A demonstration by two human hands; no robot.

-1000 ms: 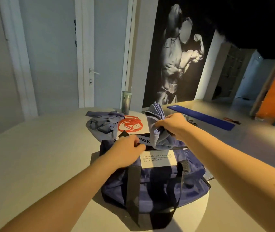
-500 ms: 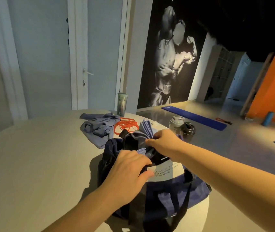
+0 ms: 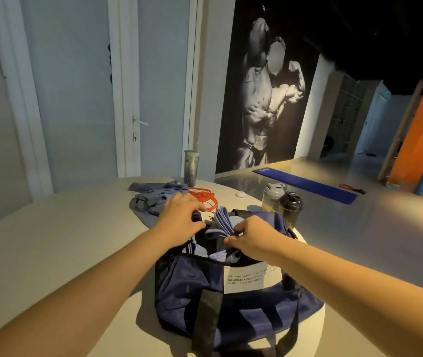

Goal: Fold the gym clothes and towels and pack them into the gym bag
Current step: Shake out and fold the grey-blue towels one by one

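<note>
Where the round pale table (image 3: 50, 253) curves toward the near right edge, the navy gym bag (image 3: 231, 300) sits with its top unzipped and gaping, a white label with dark lettering on its near side and black straps hanging down its front. The bag takes up most of that near right part of the table and reaches its edge. A folded lavender towel (image 3: 222, 222) stands partly inside the bag's opening, its layered folds poking up above the rim. Toward the far edge of the table lies a crumpled grey-blue garment (image 3: 151, 199), unfolded, just beyond the bag's far left end. The left hand (image 3: 179, 222) rests over the far left rim of the opening, fingers curled down onto the bag's edge; whether it actually grips the fabric I cannot tell. The right hand (image 3: 251, 240) is pinched closed on the near edge of the towel, thumb and fingertips pressed together on the cloth over the open bag. A coiled orange cord (image 3: 205, 198) lies beside the garment, partly hidden behind the left hand. At the far edge stands a tall tumbler (image 3: 191, 167). At the far right edge, just behind the bag, two shaker bottles stand touching: a clear one with a grey lid (image 3: 272, 197) and a dark one with a black lid (image 3: 290, 207). A small white object (image 3: 241, 194) lies between cord and bottles.
</note>
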